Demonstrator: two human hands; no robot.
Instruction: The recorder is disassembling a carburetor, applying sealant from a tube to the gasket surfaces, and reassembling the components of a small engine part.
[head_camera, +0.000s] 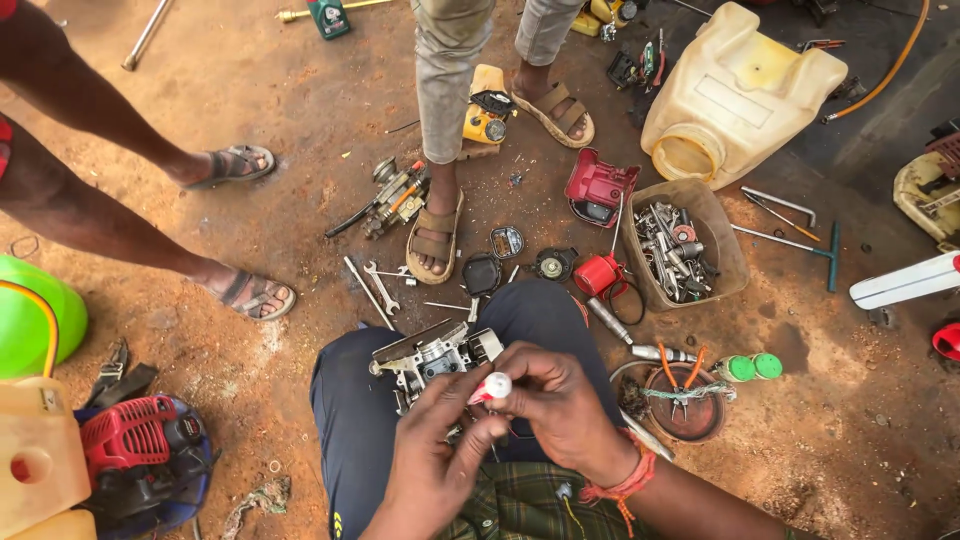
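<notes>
I sit with a small grey metal engine block (432, 358) resting on my lap, on dark blue trousers. My left hand (432, 450) and my right hand (556, 400) meet just in front of it. Together they pinch a small tube with a white cap and red body (491, 388); the left fingers grip its lower end, the right fingers close around the cap end. The tube's tip points toward the engine block.
Two people in sandals stand ahead on the dirt floor. A brown tray of metal parts (727, 243), red engine covers (598, 185), spanners (381, 285), a round dish with pliers (684, 403), a cream plastic tank (735, 95) and a red engine (135, 440) surround me.
</notes>
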